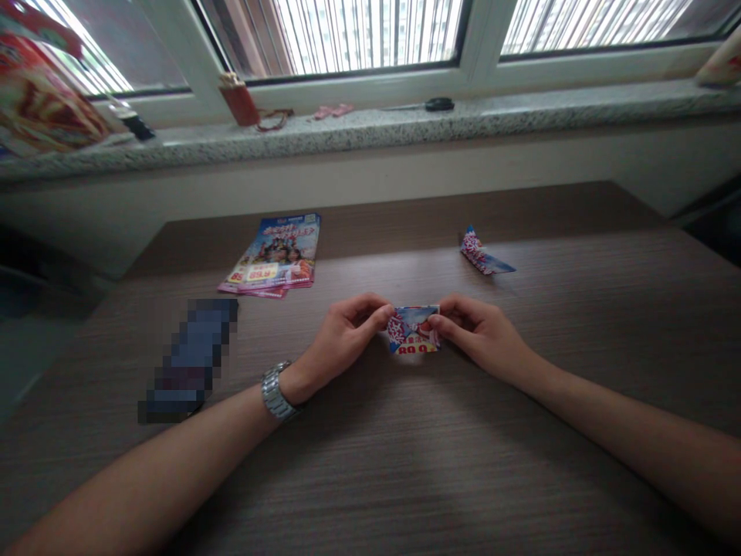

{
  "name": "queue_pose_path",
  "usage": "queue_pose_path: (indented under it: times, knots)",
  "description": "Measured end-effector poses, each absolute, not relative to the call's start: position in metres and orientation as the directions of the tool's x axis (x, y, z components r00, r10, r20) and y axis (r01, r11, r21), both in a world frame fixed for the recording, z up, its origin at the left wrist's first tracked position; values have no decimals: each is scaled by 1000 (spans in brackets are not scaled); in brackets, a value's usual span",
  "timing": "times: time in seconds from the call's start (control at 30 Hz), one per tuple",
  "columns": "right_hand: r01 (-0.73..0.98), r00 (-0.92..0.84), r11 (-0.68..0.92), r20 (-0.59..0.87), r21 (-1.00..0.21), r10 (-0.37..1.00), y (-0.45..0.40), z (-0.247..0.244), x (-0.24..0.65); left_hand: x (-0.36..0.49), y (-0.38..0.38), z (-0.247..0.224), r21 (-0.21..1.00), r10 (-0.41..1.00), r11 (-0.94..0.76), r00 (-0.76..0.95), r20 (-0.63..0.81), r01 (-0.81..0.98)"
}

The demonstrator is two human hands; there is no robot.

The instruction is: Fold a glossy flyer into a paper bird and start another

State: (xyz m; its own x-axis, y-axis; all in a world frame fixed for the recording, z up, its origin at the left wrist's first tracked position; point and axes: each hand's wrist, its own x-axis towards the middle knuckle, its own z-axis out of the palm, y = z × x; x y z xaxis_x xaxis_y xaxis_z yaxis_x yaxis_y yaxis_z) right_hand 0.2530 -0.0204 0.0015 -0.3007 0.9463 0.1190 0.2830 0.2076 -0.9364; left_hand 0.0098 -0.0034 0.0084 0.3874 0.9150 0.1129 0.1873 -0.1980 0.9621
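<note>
Right now both hands grip the same small folded flyer, which sits between them above the middle of the wood-grain table. The left hand pinches its left edge between thumb and curled fingers; the right hand pinches the opposite edge in the same way, its thumb lying over the printed front. The piece is roughly rectangular, printed in blue and red, with large red digits on a yellow strip along the edge nearest the person. A silver metal-link wristwatch circles the left wrist.

Beyond the left hand, toward the window, lies a slightly fanned stack of glossy flyers, showing similar colours and yellow price patches. Nearer the left forearm is a dark, flat, oblong object, pixelated so that its details cannot be told. Past the right hand, a second folded paper piece rests on the tabletop, one part tilted up and a pointed end reaching right.

Along the speckled stone windowsill stand a red container, some pink scraps and a black-handled tool.
</note>
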Motion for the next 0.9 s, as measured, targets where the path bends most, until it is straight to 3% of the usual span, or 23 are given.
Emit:
queue_pose_path:
  times: [0.2,0.3,0.4,0.9]
  knots:
    - [321,-314,202,97,-925,945,-21,3,255,11,-6,11,905,901,-300,402,164,303]
    - [307,-329,203,97,-930,939,-22,5,254,12,-8,11,897,875,-344,442,198,279]
    - [321,-347,212,94,-923,933,-24,7,252,13,-9,11,920,856,-323,482,184,221]
    - [321,-407,234,90,-918,909,-25,6,253,15,-9,15,920,888,-281,439,141,272]
